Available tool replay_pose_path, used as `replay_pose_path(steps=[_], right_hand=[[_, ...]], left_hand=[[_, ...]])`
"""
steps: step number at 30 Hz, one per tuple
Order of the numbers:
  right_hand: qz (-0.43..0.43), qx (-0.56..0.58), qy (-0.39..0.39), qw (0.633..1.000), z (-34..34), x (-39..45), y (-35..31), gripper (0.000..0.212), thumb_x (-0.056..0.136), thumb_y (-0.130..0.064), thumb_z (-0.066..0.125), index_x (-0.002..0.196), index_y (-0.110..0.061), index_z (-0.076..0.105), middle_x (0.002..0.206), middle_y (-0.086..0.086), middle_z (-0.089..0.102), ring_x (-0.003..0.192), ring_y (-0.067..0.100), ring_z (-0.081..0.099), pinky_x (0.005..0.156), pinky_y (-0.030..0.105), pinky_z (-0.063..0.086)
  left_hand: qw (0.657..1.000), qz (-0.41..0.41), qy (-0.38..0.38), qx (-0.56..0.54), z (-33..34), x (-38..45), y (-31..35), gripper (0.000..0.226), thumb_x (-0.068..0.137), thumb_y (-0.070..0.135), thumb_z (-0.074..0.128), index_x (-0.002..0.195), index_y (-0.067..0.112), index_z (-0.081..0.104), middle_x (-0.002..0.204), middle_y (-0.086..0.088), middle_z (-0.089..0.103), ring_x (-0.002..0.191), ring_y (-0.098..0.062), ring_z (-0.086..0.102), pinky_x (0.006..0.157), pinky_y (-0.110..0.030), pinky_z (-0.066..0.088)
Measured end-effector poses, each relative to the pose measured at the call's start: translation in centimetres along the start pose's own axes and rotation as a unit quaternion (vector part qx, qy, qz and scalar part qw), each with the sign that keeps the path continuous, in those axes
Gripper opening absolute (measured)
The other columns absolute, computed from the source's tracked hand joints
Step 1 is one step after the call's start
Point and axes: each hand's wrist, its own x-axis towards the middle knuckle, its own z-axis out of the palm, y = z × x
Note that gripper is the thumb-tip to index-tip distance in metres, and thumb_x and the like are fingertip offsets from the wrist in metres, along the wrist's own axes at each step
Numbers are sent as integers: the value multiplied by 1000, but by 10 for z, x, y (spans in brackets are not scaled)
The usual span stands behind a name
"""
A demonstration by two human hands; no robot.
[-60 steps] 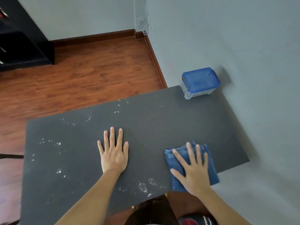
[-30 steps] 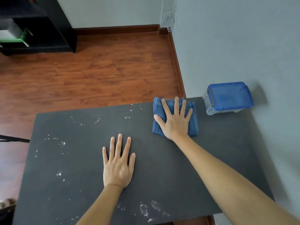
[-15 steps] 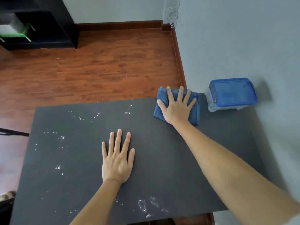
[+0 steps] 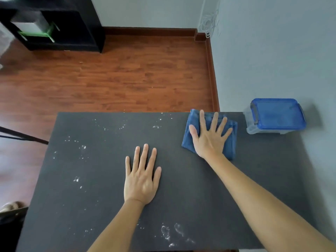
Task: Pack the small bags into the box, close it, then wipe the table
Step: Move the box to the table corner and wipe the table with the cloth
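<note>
Up top, right hand [image 4: 209,140] (grip flat, splayed) presses cloth [image 4: 231,144]; left hand [image 4: 141,180] likewise flat on table [image 4: 91,197].

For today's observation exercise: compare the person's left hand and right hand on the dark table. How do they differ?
The left hand lies on the bare dark grey table; the right hand presses a folded blue cloth. The left hand sits near the table's middle; the right hand reaches to the far edge, near the clear plastic box with a blue lid. Both are flat, palm down, fingers spread.

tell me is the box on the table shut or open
Shut. The blue lid sits flat on the clear box, covering its whole top. Whether it is latched cannot be told.
</note>
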Motion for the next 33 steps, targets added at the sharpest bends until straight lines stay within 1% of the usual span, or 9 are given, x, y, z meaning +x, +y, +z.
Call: replay_pose_path(steps=[5,9,14,17,19,23,27,30,33], right_hand=[[-154,-22,-27,987,18,31,-92,50,98,-60,10,146,-58,0,166,8,2,148,46,-7,113,71,-4],[-254,-58,-6,965,31,-61,-27,49,100,-56,17,148,-57,9,166,3,9,150,42,-1,112,72,9],[-140,-72,-34,987,11,-98,62,51,98,-60,7,149,-56,6,165,3,13,150,41,2,112,73,15],[-70,-27,-12,997,1,-32,7,52,97,-60,8,148,-57,0,166,6,-1,149,42,-9,113,73,5],[-76,-7,-15,997,3,5,-44,52,98,-59,10,149,-55,1,166,8,-4,148,43,-13,113,73,0],[-217,-41,-6,975,28,-40,-65,50,100,-57,17,149,-55,8,166,6,5,149,43,-6,112,71,2],[-322,-91,-9,942,38,-141,39,49,100,-58,17,149,-53,14,164,2,17,151,39,4,114,70,10],[-266,-100,-28,958,16,-124,89,50,99,-60,14,149,-54,15,164,1,19,151,38,7,112,71,16],[-103,-41,-26,994,-3,-62,48,58,92,-68,-1,148,-56,6,166,4,7,150,39,-3,113,72,9]], left_hand=[[998,-61,19,-29,3,-1,0,65,99,42,12,153,5,8,163,-8,3,151,-21,-4,122,-41,3],[995,-87,26,-49,0,-5,0,62,99,34,11,152,3,6,163,-11,1,150,-22,-4,123,-41,3],[991,-100,40,-74,1,-4,3,60,100,31,10,152,2,5,163,-11,-1,150,-23,-6,123,-41,3],[991,-99,43,-73,1,-3,1,60,100,31,9,153,3,6,163,-11,1,151,-23,-4,123,-41,2],[991,-100,51,-67,4,-2,-1,60,99,31,10,152,3,8,163,-10,3,151,-23,-1,122,-39,2],[992,-98,38,-70,3,-4,-3,59,101,30,18,152,3,11,163,-11,6,151,-25,2,122,-39,2],[993,-73,23,-93,-9,-1,-8,55,103,27,24,152,4,16,163,-11,9,151,-24,4,122,-37,5],[985,-59,42,-154,-25,-13,-22,51,104,27,25,151,7,24,161,-6,21,150,-19,15,121,-33,6],[967,-95,125,-201,-37,-49,-51,49,103,25,27,150,8,29,159,-1,24,149,-15,17,121,-35,7]])
